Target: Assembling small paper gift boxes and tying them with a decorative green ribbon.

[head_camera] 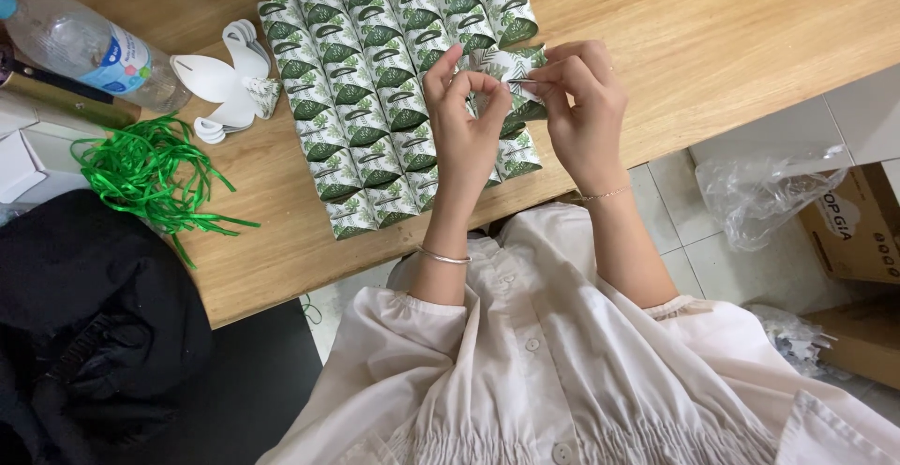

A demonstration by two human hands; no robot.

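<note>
Working over the wooden worktop (712,43), which carries nearly everything within arm's reach — that is why nothing needs fetching from the floor. Dark cloth or bag (94,324) sits at my left, off the working area.

Finished leaf-print paper boxes (375,81) lie in tight diagonal rows, edge to edge, straight ahead of me; packed so they take little room and stay in order. Loose green ribbon (141,174) is heaped near the left edge, well apart from the rows, so strands don't snag the boxes. A clear plastic bottle (89,52) lies on its side at the far left. Flat white blanks (225,81) are stacked just beside the rows, with one small printed piece against them.

Left hand (464,132) — raised over the rows, thumb and forefinger pinched together on the near edge of the piece being folded, other fingers curled clear.

Right hand (586,113) — fingertips closed on the same piece from the other side, holding it taut.

Half-folded box (506,64) — held between both hands just above the right end of the rows, lifted off the wood so both sides can be reached. Whether its flaps are locked yet I cannot tell.
</note>
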